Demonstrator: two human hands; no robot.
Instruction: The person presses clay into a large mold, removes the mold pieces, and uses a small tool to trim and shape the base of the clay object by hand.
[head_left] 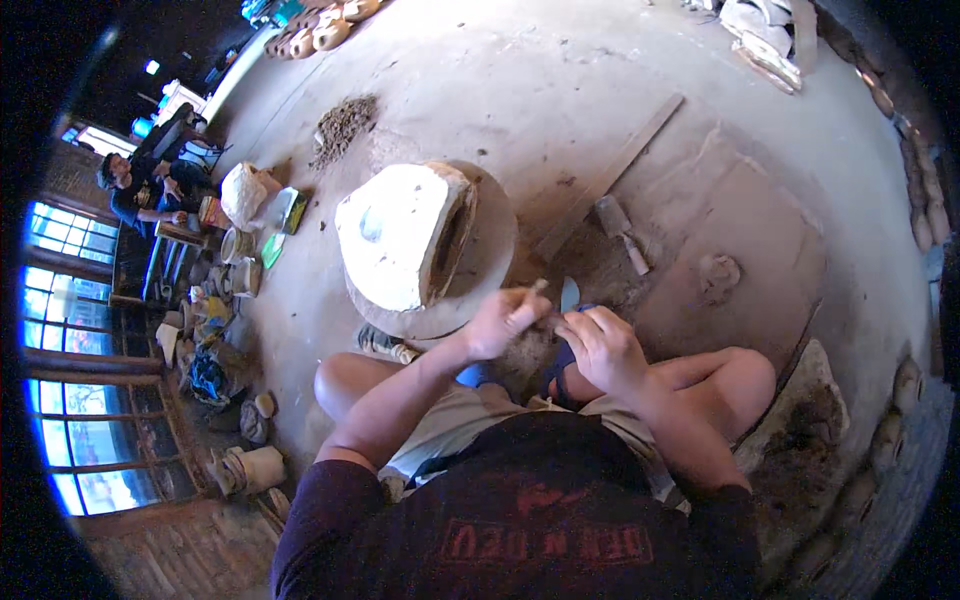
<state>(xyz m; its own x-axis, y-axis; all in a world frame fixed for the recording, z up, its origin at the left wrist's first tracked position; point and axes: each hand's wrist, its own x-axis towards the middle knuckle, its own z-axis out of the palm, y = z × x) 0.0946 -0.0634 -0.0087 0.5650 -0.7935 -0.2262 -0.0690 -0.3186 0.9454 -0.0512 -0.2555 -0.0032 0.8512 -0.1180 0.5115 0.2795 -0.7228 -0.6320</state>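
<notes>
Both of my hands are raised close together over my crossed legs. My left hand (507,322) is closed, with a small pale end sticking up past the thumb; what it grips is too small to name. The fingers of my right hand (603,347) are pinched together, with a short brownish bit at their tips. A pale, pointed blade-like shape (570,295) shows just beyond them; I cannot tell whether it is held. Ahead of my left hand, a white plaster mould (392,235) with a brown hollow side rests on a round board (495,235).
A wooden plank (640,140) and a paddle-like tool (622,233) lie ahead on the right. A clay lump (718,278) sits on a brown slab (770,230). Crumbled clay (343,130) is heaped farther off. Another person (160,190) sits at far left, near pots and bags.
</notes>
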